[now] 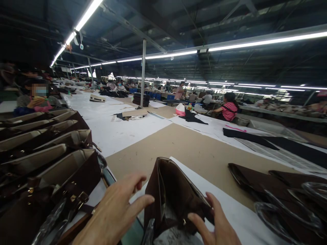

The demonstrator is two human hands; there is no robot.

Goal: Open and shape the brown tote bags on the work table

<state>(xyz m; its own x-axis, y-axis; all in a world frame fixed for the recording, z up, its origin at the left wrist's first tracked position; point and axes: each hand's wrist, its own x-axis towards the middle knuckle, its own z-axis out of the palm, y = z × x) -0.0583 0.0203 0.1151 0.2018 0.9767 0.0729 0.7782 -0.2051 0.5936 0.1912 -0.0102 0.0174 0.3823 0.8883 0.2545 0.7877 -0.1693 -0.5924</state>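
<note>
Right hand (217,224) grips the near right edge of the brown bag (176,197), thumb hooked over the rim, fingers closed on the leather. Left hand (117,211) hovers spread wide, just left of the bag's open mouth, fingertips almost touching it, holding nothing. The bag stands upright between both hands, its mouth gaping up, its long axis running away across the table (194,146). To the left, a row of finished bags (51,160) crowds close; to the right, flat leather pieces (276,187) lie near. Other workers sit well off.
</note>
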